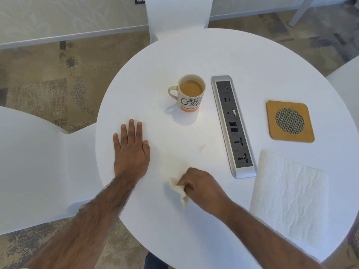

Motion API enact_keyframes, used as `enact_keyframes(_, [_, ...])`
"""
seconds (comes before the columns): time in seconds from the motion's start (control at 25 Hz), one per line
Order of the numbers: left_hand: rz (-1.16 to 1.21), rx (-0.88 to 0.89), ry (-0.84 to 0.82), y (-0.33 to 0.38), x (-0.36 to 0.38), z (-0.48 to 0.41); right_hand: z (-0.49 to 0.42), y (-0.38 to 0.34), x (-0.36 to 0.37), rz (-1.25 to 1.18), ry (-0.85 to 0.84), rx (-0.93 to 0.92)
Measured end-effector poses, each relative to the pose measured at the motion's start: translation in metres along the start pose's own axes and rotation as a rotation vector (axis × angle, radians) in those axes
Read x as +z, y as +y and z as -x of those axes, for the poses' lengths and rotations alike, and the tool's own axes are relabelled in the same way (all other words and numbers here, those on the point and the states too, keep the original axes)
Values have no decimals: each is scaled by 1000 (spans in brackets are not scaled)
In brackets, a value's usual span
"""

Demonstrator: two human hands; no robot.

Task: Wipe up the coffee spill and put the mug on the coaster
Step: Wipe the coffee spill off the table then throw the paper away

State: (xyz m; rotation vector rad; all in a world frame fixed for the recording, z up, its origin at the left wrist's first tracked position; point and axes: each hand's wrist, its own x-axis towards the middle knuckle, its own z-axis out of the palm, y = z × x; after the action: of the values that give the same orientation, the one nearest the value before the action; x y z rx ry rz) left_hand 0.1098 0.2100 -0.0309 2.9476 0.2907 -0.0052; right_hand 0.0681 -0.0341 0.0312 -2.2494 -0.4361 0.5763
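Note:
A cream mug (189, 94) of milky coffee, lettered "Coffee" with an orange band at its base, stands upright near the middle of the round white table (223, 55). A square wooden coaster (289, 121) with a round mesh centre lies bare at the right. Faint tan smears of spilled coffee (180, 154) mark the table between my hands. My right hand (202, 188) is closed on a crumpled, stained paper towel (179, 189), pressed to the table near the front. My left hand (132, 150) rests flat, fingers spread, at the table's left edge.
A silver power and data strip (233, 126) is set into the table between mug and coaster. A clean paper towel sheet (289, 199) lies at the front right. White chairs stand at the left (38, 167), at the back (178, 14) and at the right edge (347, 80).

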Motion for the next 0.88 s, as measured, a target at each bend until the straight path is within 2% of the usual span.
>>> enact_keyframes(0.08, [-1, 1, -2, 0, 0, 0, -10, -5, -18, -483, 14, 239])
enact_keyframes(0.16, [9, 1, -3, 0, 0, 0, -24, 4, -46, -651, 166, 324])
enact_keyframes(0.2, [13, 0, -1, 0, 0, 0, -32, 9, -60, -592, 240, 341])
enact_keyframes(0.28, [13, 3, -8, 0, 1, 0, -47, 18, -79, -272, 324, 351])
enact_keyframes(0.36, [10, 3, -16, 0, 0, 0, -56, 22, -80, 73, 265, 304])
enact_keyframes(0.44, [12, -4, -17, 1, -1, 0, -60, 17, -70, 304, 162, 210])
enact_keyframes(0.56, [17, -5, -20, 0, -2, 0, -51, 10, -55, 412, 84, 116])
enact_keyframes(0.72, [14, -4, -22, 1, -3, 0, -20, 15, -37, 458, -17, -144])
enact_keyframes(0.88, [8, -4, -25, 1, -2, 0, -7, 24, -24, 474, -1, -254])
